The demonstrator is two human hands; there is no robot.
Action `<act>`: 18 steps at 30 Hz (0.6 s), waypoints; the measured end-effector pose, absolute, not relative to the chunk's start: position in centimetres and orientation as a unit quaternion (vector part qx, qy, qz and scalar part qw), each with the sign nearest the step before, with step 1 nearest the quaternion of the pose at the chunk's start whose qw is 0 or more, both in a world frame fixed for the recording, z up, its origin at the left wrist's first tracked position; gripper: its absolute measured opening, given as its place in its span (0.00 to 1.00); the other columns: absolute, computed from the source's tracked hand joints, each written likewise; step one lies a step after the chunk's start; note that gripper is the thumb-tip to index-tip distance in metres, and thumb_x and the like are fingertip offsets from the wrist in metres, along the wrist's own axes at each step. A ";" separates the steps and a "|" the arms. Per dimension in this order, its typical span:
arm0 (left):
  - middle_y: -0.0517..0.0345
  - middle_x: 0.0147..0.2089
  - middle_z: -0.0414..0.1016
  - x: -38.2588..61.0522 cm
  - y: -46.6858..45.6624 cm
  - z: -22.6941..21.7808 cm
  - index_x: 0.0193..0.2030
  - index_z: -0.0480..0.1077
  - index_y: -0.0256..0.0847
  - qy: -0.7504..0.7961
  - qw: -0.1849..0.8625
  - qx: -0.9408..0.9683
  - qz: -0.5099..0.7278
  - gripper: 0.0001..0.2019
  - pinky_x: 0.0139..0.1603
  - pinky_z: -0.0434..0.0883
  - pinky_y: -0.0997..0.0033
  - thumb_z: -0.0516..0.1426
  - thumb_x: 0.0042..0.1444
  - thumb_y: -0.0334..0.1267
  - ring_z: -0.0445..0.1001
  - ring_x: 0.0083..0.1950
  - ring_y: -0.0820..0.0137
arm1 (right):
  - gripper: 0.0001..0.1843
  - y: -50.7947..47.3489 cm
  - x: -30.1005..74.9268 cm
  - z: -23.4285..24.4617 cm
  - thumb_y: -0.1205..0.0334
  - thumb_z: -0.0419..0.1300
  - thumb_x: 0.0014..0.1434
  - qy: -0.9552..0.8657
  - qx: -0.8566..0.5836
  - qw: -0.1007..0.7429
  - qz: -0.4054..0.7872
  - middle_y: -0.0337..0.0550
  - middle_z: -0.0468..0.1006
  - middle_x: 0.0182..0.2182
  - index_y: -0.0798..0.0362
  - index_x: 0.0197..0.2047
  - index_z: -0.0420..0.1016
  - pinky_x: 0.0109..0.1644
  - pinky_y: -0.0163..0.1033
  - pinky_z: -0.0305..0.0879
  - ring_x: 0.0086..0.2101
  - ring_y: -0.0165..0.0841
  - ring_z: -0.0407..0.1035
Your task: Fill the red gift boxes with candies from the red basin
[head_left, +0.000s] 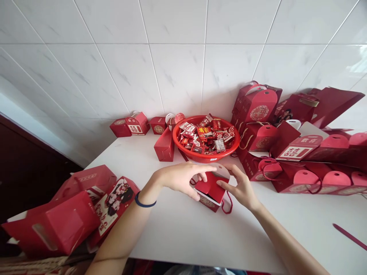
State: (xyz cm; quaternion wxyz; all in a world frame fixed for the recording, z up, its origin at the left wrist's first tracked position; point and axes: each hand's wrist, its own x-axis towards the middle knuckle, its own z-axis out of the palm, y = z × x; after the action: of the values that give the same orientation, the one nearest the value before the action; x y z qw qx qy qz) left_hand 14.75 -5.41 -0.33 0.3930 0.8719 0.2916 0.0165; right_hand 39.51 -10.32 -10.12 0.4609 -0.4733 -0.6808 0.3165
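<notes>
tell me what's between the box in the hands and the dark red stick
In the head view, the right hand and forearm, then white tabletop, lie between the box and the stick.

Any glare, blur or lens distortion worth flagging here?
Head view: the tiled wall shows glare at far right, its grout lines fanning outward, likely wide-angle distortion; head view: left hand, right hand and the red box between them look fairly clear.
</notes>
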 end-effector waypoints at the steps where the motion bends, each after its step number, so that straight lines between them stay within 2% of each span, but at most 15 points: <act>1: 0.55 0.51 0.80 15.1 -5.4 -0.5 0.69 0.65 0.50 0.293 0.383 0.876 0.015 0.41 0.48 0.71 0.67 0.71 0.47 0.37 0.78 0.50 0.61 | 0.22 -10.5 39.6 -10.2 0.45 0.67 0.59 -0.692 -0.463 0.465 0.301 0.50 0.78 0.52 0.48 0.51 0.78 0.57 0.50 0.70 0.51 0.43 0.73; 3: 0.56 0.46 0.79 15.8 -5.5 -0.9 0.56 0.74 0.45 0.303 0.363 0.881 0.025 0.25 0.43 0.70 0.68 0.69 0.50 0.39 0.77 0.44 0.63 | 0.18 -10.7 39.7 -10.2 0.45 0.65 0.62 -0.711 -0.443 0.464 0.288 0.51 0.77 0.53 0.48 0.47 0.81 0.58 0.49 0.71 0.54 0.44 0.72; 5: 0.57 0.41 0.77 16.4 -5.5 -1.2 0.44 0.75 0.42 0.338 0.339 0.876 0.054 0.13 0.39 0.69 0.69 0.67 0.53 0.40 0.75 0.40 0.66 | 0.17 -10.9 39.8 -10.0 0.45 0.61 0.65 -0.719 -0.435 0.454 0.296 0.52 0.76 0.54 0.47 0.46 0.83 0.58 0.49 0.71 0.55 0.44 0.72; 6: 0.58 0.40 0.76 16.5 -5.5 -1.4 0.41 0.73 0.41 0.360 0.323 0.873 0.071 0.12 0.38 0.68 0.69 0.67 0.53 0.42 0.74 0.39 0.66 | 0.18 -10.9 39.9 -9.9 0.44 0.59 0.67 -0.719 -0.435 0.449 0.303 0.52 0.76 0.55 0.47 0.45 0.83 0.57 0.48 0.71 0.54 0.43 0.73; 8: 0.58 0.41 0.74 16.7 -5.5 -1.8 0.42 0.71 0.42 0.386 0.297 0.867 0.100 0.14 0.39 0.69 0.68 0.67 0.52 0.44 0.73 0.39 0.65 | 0.21 -11.0 39.9 -9.8 0.44 0.56 0.68 -0.720 -0.434 0.440 0.316 0.53 0.75 0.56 0.48 0.44 0.84 0.55 0.47 0.73 0.52 0.43 0.74; 11: 0.54 0.52 0.72 16.8 -5.2 -2.6 0.49 0.73 0.45 0.364 0.319 0.869 0.103 0.16 0.45 0.71 0.65 0.65 0.55 0.45 0.74 0.46 0.63 | 0.20 -11.0 39.9 -9.7 0.45 0.56 0.68 -0.724 -0.427 0.435 0.324 0.53 0.75 0.57 0.48 0.44 0.85 0.54 0.46 0.73 0.53 0.43 0.74; 13: 0.53 0.57 0.70 16.8 -5.0 -3.1 0.50 0.74 0.46 0.338 0.354 0.867 0.090 0.14 0.49 0.71 0.65 0.63 0.57 0.44 0.74 0.50 0.63 | 0.20 -10.9 40.0 -9.6 0.44 0.57 0.68 -0.721 -0.427 0.441 0.322 0.52 0.75 0.56 0.48 0.45 0.84 0.56 0.46 0.72 0.55 0.44 0.72; 15: 0.53 0.56 0.72 16.9 -4.8 -3.5 0.47 0.75 0.45 0.329 0.376 0.862 0.082 0.12 0.50 0.70 0.65 0.63 0.58 0.44 0.73 0.50 0.62 | 0.21 -10.7 40.2 -9.5 0.42 0.57 0.67 -0.709 -0.440 0.449 0.320 0.52 0.76 0.54 0.49 0.47 0.82 0.56 0.46 0.72 0.55 0.43 0.73; 18: 0.55 0.49 0.74 17.1 -4.5 -4.1 0.45 0.73 0.43 0.345 0.385 0.852 0.080 0.14 0.45 0.70 0.66 0.64 0.57 0.48 0.73 0.44 0.65 | 0.27 -10.2 41.0 -9.6 0.37 0.55 0.66 -0.685 -0.487 0.427 0.333 0.53 0.79 0.50 0.51 0.50 0.78 0.53 0.46 0.73 0.50 0.43 0.75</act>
State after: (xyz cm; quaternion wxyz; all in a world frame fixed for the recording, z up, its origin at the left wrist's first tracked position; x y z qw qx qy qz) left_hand 17.08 -4.53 -4.08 0.3853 0.8519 0.3455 0.0800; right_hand 40.97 -10.23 -9.58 0.4274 -0.4869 -0.6853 0.3327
